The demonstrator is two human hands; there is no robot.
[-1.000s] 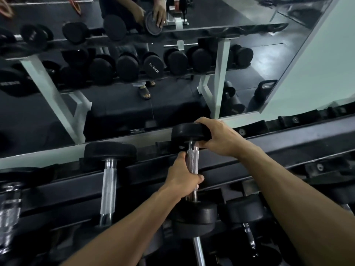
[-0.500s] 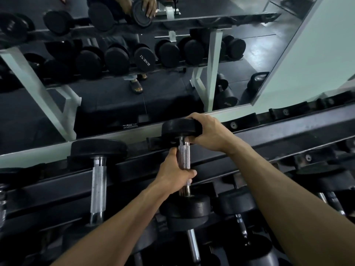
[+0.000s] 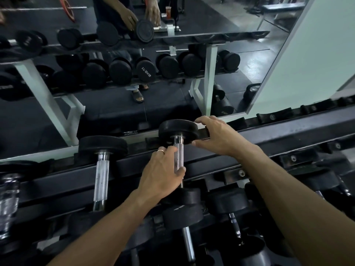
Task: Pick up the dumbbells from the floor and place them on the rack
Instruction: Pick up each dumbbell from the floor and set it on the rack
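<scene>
A black dumbbell with a knurled steel handle [image 3: 178, 154] lies across the top tier of the dark rack [image 3: 288, 135], its far head against the back rail and its near head over the front rail. My left hand [image 3: 163, 173] rests at the handle with its fingers uncurled, thumb on the right side of the bar. My right hand [image 3: 219, 137] grips the right rim of the far head, fingers on top and thumb underneath.
Another dumbbell [image 3: 101, 175] lies on the same tier to the left. More dumbbells [image 3: 182, 215] fill the lower tier below my arms. A wall mirror [image 3: 134, 104] behind the rack reflects the rack, the floor and me. Bare cradles run along the rail to the right.
My left hand has loosened from a closed fist around the handle to extended fingers. The dumbbell stays in the same spot on the rack, with my right hand on its far head.
</scene>
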